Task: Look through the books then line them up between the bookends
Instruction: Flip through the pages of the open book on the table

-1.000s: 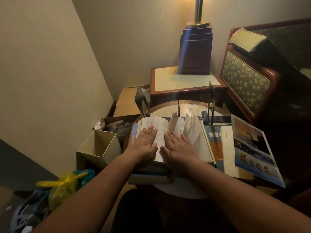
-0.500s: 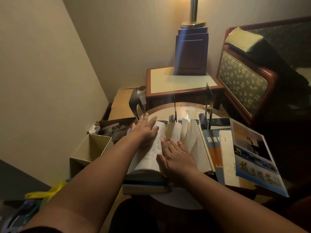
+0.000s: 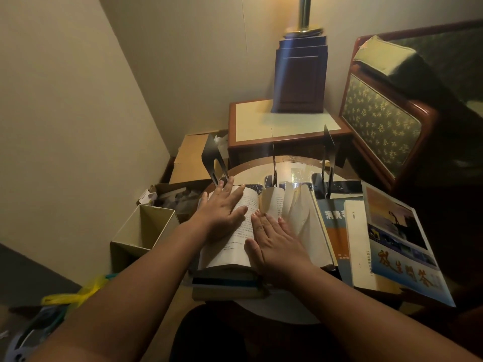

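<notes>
The left hand [image 3: 222, 211] lies flat, fingers straight, on the left page of an open book [image 3: 236, 241]. Its fingertips [image 3: 229, 182] are close beside the foot of the leftmost of three black bookends [image 3: 213, 159], which stand along the far side of the round desk [image 3: 251, 173]. The right hand [image 3: 277, 240] presses flat on the right side, where pages fan upward. The open book rests on a stack of closed books [image 3: 224, 287]. To its right a blue-and-orange book [image 3: 335, 226], a white book [image 3: 358, 241] and a magazine [image 3: 400, 246] lie overlapping.

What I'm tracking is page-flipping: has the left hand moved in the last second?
Yes. The left hand slid up the open book, away from the person; its fingertips now lie beside the left bookend.
</notes>
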`<act>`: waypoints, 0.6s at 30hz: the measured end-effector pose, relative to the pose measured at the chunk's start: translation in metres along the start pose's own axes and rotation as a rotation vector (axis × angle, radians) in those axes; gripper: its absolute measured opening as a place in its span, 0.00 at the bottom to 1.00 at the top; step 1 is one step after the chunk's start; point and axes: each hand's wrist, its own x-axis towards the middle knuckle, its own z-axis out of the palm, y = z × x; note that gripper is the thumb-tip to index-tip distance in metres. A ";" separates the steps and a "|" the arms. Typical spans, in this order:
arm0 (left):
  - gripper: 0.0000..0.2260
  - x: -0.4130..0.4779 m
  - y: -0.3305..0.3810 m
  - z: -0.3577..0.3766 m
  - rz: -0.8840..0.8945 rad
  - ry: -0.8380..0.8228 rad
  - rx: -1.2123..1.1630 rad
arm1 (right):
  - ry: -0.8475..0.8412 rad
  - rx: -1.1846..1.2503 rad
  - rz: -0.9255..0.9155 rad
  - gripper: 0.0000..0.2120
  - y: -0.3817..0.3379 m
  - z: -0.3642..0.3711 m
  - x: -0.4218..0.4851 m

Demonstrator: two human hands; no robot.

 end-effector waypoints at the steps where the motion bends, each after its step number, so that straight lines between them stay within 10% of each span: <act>1: 0.34 -0.007 -0.001 0.002 0.006 0.001 -0.002 | -0.001 -0.005 -0.001 0.33 0.000 0.001 0.000; 18: 0.27 -0.113 0.005 0.021 0.047 -0.050 0.020 | -0.026 -0.044 0.013 0.34 -0.003 -0.005 -0.005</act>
